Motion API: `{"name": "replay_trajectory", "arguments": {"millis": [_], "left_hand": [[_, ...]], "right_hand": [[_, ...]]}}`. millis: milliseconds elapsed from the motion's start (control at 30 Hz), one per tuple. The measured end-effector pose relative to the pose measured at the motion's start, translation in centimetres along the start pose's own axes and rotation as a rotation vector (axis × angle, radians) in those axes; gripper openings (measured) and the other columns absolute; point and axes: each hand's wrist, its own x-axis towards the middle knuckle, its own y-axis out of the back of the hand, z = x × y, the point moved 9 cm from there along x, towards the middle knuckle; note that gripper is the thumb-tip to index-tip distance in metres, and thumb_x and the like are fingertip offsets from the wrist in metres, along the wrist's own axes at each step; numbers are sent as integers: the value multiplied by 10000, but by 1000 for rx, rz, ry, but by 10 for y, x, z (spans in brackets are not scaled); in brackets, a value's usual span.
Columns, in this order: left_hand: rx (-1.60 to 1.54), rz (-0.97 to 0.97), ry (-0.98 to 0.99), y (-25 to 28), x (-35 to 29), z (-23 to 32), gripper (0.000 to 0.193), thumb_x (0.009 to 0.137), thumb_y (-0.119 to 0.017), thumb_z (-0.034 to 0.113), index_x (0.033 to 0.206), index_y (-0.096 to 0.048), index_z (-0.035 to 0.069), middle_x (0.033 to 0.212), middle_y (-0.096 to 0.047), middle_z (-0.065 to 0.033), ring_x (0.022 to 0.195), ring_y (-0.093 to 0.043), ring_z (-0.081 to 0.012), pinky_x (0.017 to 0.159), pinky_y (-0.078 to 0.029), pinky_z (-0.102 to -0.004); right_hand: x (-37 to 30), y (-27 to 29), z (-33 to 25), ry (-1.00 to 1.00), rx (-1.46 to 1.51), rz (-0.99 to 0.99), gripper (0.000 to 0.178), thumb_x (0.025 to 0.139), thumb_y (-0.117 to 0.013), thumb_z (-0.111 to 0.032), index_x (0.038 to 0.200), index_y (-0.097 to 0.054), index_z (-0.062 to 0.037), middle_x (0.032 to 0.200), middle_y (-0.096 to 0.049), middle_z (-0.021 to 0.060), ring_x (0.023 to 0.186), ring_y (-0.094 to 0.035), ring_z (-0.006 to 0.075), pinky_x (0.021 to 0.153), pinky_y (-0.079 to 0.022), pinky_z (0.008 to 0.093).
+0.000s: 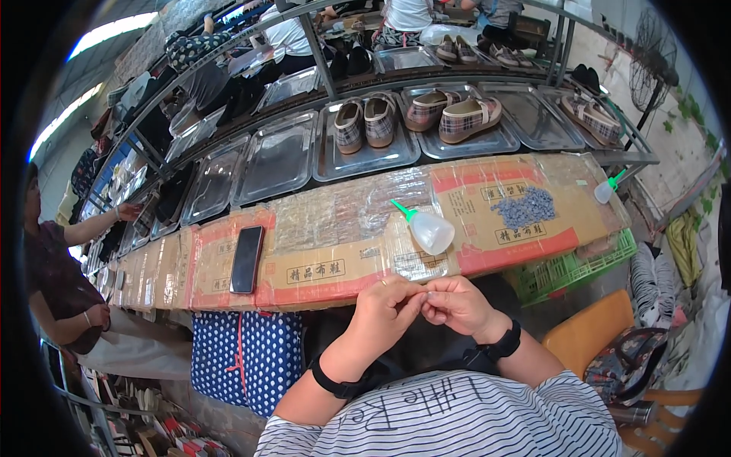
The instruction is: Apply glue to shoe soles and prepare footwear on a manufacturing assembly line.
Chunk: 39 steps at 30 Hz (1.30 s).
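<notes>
At the near edge of the cardboard-covered bench [365, 250], my left hand [384, 311] and my right hand [463, 306] meet, fingertips pinched together. Whatever lies between the fingers is too small or hidden to make out. Just beyond them, a translucent squeeze bottle [434, 232] with a green nozzle lies tilted on clear tape. Farther right is a pile of small blue-grey pieces [527, 206], spread on the cardboard. A dark phone [247, 260] lies flat to the left of my hands.
Metal trays [276, 156] line the bench's far side; some carry plaid slip-on shoes [379, 120]. Another green-tipped bottle [607, 189] stands at the right end. A green crate [567, 266] sits below, near an orange chair [590, 331]. A person [76, 293] works at the left.
</notes>
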Motion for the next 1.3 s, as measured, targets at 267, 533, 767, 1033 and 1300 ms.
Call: {"name": "replay_trajectory", "arguments": {"millis": [267,533,767,1033,1300], "left_hand": [[-102,-73,154,-12,0,-11,54,862,-717,24,902,-710,-11,814,-664,-58,699,-610,-105,629,-492,-242],[-324,-120,280,-27,-1,-20,89,903,-697,42,902,-707,-46,843,-665,-43,737,-621,-90,652,-508,-221],[-255,-103,274,-32,-1,-18,81,889,-713,37,906,-714,-42,848,-674,-46,728,-629,-79,639,-512,-219],[-232,-95,322,-43,3,-20,108,890,-711,58,874,-710,-49,792,-675,-36,692,-626,-73,617,-507,-214],[-298,-114,361,-52,5,-17,106,888,-722,63,873,-716,-42,789,-662,-28,694,-617,-62,611,-497,-204]], "right_hand": [[-7,3,2,-70,75,-32,184,987,-593,-144,914,-647,16,804,-622,53,655,-511,92,578,-396,204],[-13,3,-4,-72,132,-101,199,990,-587,-149,899,-644,19,795,-615,54,633,-481,95,567,-380,205],[-16,15,-10,-49,11,-7,195,992,-586,-150,948,-654,27,825,-624,59,644,-497,83,580,-399,198],[-24,20,-11,-79,76,-60,192,983,-598,-145,933,-655,32,809,-621,58,643,-502,85,575,-399,199],[-29,25,-17,-89,72,-35,189,983,-597,-141,919,-653,28,814,-619,60,631,-483,84,566,-384,197]]}}
